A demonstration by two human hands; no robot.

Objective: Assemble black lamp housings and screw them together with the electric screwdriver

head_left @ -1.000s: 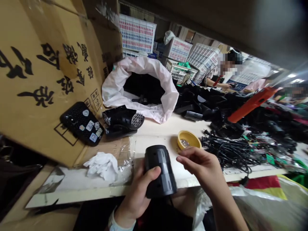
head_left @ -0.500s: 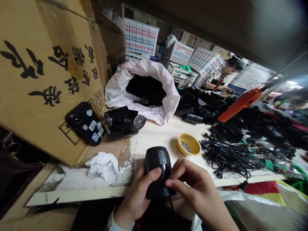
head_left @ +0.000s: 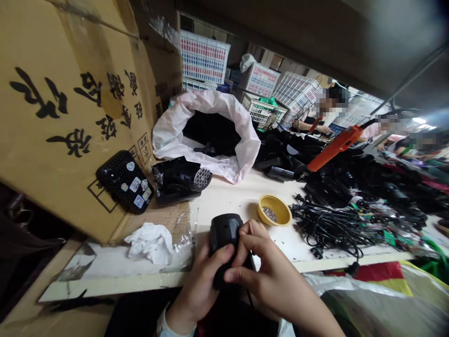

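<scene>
Held upright over the table's front edge is a black hair dryer (head_left: 224, 229), its rounded barrel facing up and a thin black cord hanging below. My left hand (head_left: 201, 283) wraps round its left side, with the thumb across the front. The fingers of my right hand (head_left: 254, 262) are bent and closed against its right side, thumb and fingertips pressed on the casing. Whether a small part sits under those fingertips is hidden. A yellow bowl (head_left: 286, 217) of small screws stands just beyond my right hand.
An orange electric screwdriver (head_left: 333, 149) hangs at the right, above black cords (head_left: 329, 224) and dark parts. Behind lie a black hair dryer body (head_left: 178, 180) and a white sack (head_left: 242, 121). A phone (head_left: 124, 180) leans on the cardboard box (head_left: 70, 178); crumpled tissue (head_left: 150, 243) lies left. People work farther back.
My right hand has moved left and farther over the hair dryer, covering more of its right side. The orange screwdriver has shifted left and lower in view. My left hand keeps its hold.
</scene>
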